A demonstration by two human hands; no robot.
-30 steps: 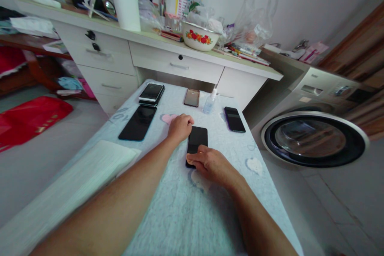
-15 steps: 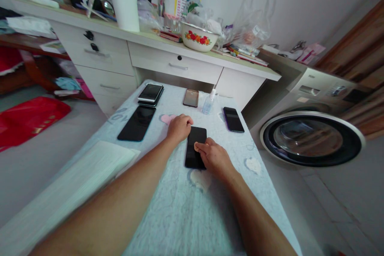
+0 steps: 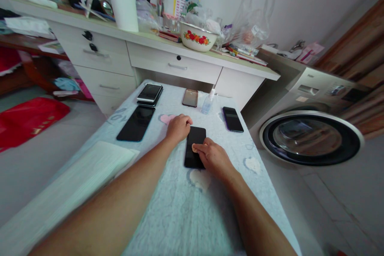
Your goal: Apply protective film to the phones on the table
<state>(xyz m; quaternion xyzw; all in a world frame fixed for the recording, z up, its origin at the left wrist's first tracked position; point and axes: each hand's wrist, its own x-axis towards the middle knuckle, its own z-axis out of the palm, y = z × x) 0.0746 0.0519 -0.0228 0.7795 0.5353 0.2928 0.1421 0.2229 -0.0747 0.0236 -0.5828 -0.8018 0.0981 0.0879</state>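
Note:
A black smartphone (image 3: pixel 192 157) lies flat, screen up, on the cloth-covered table before me. My left hand (image 3: pixel 179 127) rests at its upper left corner, fingers curled and touching the edge. With bent fingers, my right hand (image 3: pixel 213 156) presses a small round tan pad (image 3: pixel 194 148) against the middle of the screen; most of the pad is hidden under the fingers. Beyond the hands stand a clear spray bottle (image 3: pixel 207 103) and a brownish phone case (image 3: pixel 190 98). Another dark phone (image 3: pixel 233 119) lies to the right.
A large black phone (image 3: pixel 136 124) and a stack of phones (image 3: pixel 150 93) lie at the left. White folded material (image 3: pixel 87 180) runs along the left table edge. Behind is a cluttered desk (image 3: pixel 150 36) with a flowered bowl (image 3: pixel 198 39). A washing machine (image 3: pixel 312 88) stands at right.
My right hand has slid the tan pad very slightly left across the phone screen. My left hand stays at the phone's corner. The whole view has shifted a little.

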